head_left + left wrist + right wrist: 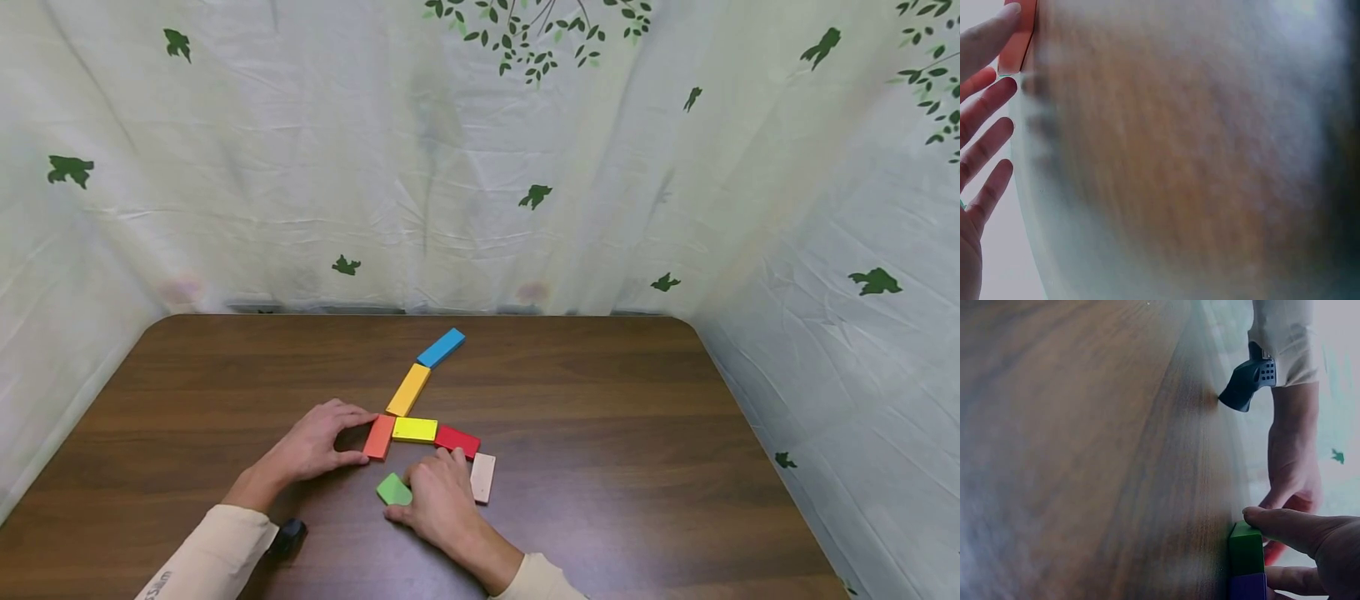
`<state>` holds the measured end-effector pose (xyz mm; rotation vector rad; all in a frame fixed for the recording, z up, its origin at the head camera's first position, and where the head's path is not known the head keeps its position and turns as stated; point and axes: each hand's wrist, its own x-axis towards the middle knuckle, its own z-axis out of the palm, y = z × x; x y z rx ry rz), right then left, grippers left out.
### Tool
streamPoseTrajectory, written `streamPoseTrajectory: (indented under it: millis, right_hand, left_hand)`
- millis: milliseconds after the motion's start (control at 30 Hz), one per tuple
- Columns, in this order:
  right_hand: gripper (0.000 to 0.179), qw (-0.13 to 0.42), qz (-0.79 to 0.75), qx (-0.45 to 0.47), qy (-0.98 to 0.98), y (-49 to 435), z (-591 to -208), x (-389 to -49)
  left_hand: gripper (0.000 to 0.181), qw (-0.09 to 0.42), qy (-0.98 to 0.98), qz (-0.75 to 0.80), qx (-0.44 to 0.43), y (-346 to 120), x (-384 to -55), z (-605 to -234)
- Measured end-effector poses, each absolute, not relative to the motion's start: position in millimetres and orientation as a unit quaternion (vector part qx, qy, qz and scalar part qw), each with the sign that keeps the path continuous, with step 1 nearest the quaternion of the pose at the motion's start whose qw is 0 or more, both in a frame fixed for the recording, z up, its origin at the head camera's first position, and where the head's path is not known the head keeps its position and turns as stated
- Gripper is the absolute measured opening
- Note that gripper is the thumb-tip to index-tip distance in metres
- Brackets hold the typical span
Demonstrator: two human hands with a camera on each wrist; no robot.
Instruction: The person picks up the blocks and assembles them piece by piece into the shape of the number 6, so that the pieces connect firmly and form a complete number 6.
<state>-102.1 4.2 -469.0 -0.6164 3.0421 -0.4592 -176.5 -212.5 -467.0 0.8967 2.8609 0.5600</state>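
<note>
My left hand (318, 446) pinches a flat orange-red block (378, 437), thumb at its near end and index finger at its far end; the other fingers spread loosely in the left wrist view. My right hand (442, 492) grips a green block (393, 490) with thumb and fingers. In the right wrist view a purple block (1248, 586) adjoins the green one; the hand hides it in the head view. From the orange-red block, a yellow block (415, 430), a red block (457, 441) and a pale wooden block (483, 478) curve rightward.
An amber block (408, 390) and a blue block (441, 347) run from the orange-red block toward the table's far edge. A dark wrist device (288, 536) sits at the left sleeve. White leaf-printed curtains (450, 233) surround the brown table (615, 433).
</note>
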Motion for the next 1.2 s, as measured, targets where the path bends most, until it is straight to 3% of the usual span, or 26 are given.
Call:
streamPoseTrajectory:
  millis: [1200]
  right_hand:
    - [0.036,0.002,-0.162,-0.201,0.966,5.3,-469.5,-103.1]
  left_hand:
    - [0.054,0.046,0.933,0.193,0.299,-215.3,-178.8,-469.4]
